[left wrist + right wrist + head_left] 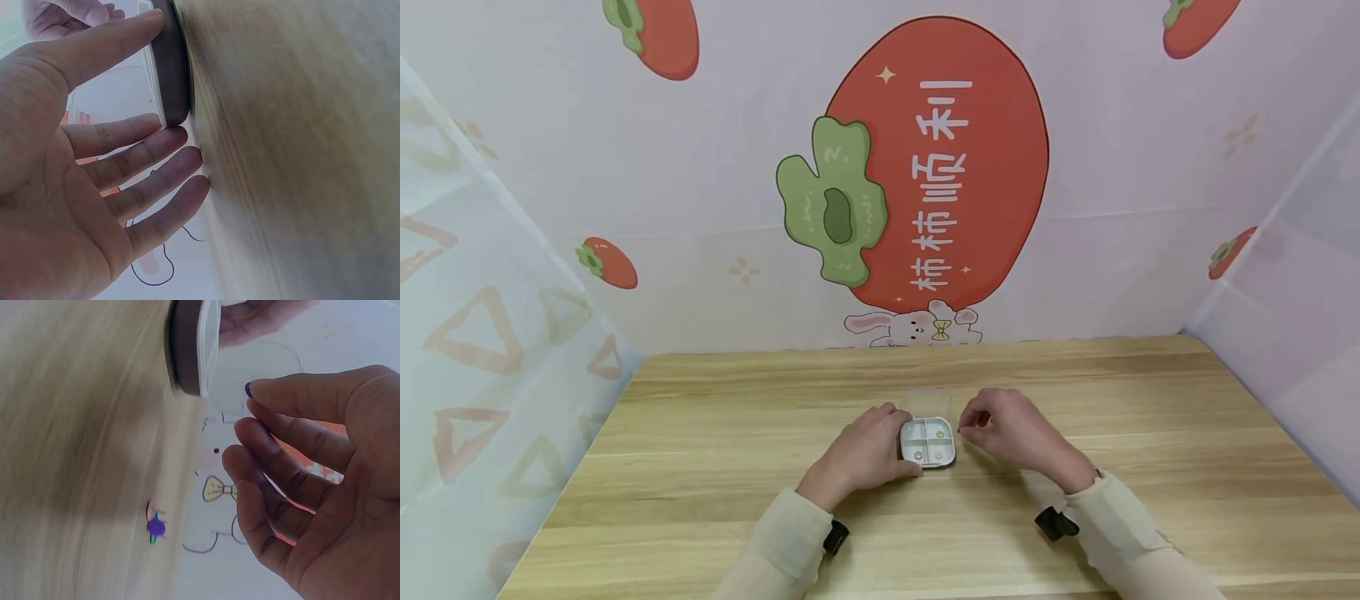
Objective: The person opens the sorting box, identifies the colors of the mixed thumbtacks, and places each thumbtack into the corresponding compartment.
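Observation:
A small white pill box (928, 442) with a dark underside lies on the table, divided into several compartments. Small round pieces sit in three of them: greenish at upper right, dark at lower left, pinkish at lower right. My left hand (868, 450) holds the box from its left side, thumb along the near edge and index finger at the far edge; its other fingers reach down to the tabletop. Just right of the box, my right hand (1011, 425) pinches a tiny purple piece (249, 390) between thumb and index finger, its other fingers loosely curved.
Behind the box stretches its transparent lid (927, 402), swung back. A little cluster of purple and green pieces (156, 527) lies on the wooden table (737, 408), shown in the right wrist view. Printed cloth walls (737, 292) stand at the back and both sides.

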Available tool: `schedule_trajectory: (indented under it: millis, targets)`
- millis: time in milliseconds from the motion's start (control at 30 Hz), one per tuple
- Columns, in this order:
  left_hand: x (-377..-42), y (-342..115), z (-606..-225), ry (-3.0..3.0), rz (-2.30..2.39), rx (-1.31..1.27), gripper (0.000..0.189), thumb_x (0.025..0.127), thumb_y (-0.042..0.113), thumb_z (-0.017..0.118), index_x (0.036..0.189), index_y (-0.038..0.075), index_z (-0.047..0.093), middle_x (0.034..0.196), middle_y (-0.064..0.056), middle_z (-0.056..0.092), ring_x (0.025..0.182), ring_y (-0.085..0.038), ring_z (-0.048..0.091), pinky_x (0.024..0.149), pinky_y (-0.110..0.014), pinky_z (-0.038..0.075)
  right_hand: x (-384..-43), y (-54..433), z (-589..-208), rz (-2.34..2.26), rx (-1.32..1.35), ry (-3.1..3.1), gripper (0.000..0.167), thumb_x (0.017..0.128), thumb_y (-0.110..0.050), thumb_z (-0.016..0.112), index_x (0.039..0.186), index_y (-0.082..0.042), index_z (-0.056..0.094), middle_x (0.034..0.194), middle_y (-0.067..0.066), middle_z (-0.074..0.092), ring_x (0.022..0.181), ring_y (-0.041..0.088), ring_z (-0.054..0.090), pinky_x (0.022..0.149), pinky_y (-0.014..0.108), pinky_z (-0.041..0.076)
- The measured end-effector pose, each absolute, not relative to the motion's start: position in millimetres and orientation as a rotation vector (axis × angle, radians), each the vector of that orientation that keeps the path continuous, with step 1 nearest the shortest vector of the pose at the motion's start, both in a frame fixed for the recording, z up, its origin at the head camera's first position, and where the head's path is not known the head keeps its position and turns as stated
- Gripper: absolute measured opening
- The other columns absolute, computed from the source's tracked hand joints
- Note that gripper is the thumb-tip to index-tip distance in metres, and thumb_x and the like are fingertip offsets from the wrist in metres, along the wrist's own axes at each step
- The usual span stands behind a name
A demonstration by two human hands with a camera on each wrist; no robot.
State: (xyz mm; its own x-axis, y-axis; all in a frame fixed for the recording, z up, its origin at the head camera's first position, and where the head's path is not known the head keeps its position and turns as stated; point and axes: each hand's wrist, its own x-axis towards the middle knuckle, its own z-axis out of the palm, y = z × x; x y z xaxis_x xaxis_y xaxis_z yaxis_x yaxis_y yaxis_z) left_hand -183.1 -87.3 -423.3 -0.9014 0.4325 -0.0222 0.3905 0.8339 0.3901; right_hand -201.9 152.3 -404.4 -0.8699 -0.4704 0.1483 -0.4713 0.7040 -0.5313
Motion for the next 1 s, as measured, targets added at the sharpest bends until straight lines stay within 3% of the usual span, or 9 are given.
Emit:
schedule_trajectory:
  millis: [400,667,1000]
  targets:
    - [-183,-89,-422,2.898,0.596,0.667,0.065,0.079,0.039,0.088,0.128,0.004,0.064,0.116,-0.005,0.063,0.098,-0.017,0.057,0.090,-0.036,0.051,-200,131,-407,0.899,0.792,-2.896,0.011,0.084,-0.007,0.082,0.084,-0.016,0.076,0.078,-0.012,0.061,0.074,0.009,0.056,0.069,0.029,0.050]
    - [-183,-89,-424,2.896,0.593,0.661,0.065,0.080,0.040,0.087,0.130,0.005,0.064,0.119,-0.005,0.063,0.101,-0.018,0.057,0.091,-0.037,0.051,-197,116,-409,0.883,0.784,-2.903,0.010,0.084,-0.008,0.081,0.084,-0.016,0.076,0.079,-0.011,0.061,0.074,0.010,0.055,0.069,0.030,0.049]
    - [-184,-90,-425,2.892,0.605,0.680,0.062,0.081,0.041,0.087,0.127,0.006,0.065,0.114,-0.004,0.063,0.095,-0.015,0.055,0.084,-0.033,0.051,-196,103,-412,0.810,0.788,-2.896,0.007,0.084,-0.011,0.081,0.083,-0.015,0.076,0.077,-0.010,0.059,0.068,0.009,0.052,0.062,0.027,0.047]
